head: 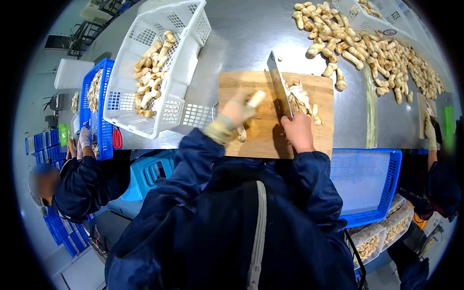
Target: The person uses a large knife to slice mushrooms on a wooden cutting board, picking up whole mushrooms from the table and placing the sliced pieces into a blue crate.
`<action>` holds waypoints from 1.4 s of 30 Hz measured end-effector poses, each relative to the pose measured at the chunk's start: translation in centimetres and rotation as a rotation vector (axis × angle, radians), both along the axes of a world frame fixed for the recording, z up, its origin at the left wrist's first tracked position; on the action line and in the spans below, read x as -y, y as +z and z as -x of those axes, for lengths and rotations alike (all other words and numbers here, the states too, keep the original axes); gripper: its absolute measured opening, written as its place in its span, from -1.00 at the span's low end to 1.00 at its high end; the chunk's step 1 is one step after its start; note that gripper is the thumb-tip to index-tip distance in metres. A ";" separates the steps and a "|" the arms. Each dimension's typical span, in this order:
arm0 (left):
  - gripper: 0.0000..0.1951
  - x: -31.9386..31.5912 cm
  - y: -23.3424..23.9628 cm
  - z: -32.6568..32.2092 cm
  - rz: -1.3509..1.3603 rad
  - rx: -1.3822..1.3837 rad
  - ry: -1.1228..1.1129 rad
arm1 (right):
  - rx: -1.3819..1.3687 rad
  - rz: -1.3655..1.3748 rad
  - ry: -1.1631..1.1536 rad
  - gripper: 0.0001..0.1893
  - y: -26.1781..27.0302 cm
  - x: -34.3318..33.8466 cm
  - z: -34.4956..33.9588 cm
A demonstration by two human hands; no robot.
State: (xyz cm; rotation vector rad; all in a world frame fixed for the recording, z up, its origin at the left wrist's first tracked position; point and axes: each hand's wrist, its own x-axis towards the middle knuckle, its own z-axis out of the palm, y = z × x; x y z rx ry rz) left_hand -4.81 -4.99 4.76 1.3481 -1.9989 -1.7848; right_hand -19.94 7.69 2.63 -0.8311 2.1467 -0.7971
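Note:
My left hand (232,113), in a pale glove and blurred, is shut on a whitish mushroom (256,99) above the wooden cutting board (268,148). My right hand (299,131) grips the handle of a broad-bladed kitchen knife (280,85), its blade on edge and pointing away from me over the board. Right of the blade lies a heap of mushroom slices and trimmings (299,96), with a small mushroom (316,115) beside it. Another mushroom (241,134) rests on the board near my left wrist, which partly hides it.
A white perforated crate (174,78) holding mushrooms stands at left on the steel table (246,40). Loose mushrooms (362,47) pile up at far right. A blue mesh-bottomed tray (362,185) sits below the table edge. Co-workers (87,188) are at both sides.

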 end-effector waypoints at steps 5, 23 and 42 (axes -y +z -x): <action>-0.60 0.1 0.7 -6.0 0.622 0.126 -0.452 | 0.178 0.089 -0.090 -0.75 1.7 -2.3 -1.0; -0.79 8.2 10.6 -12.1 0.820 -0.541 0.109 | 0.018 0.075 0.014 -0.73 1.6 -4.8 -2.8; -0.20 -2.0 2.0 4.3 -1.002 -1.230 0.317 | 1.607 0.406 -0.320 -0.72 1.2 -7.5 -1.1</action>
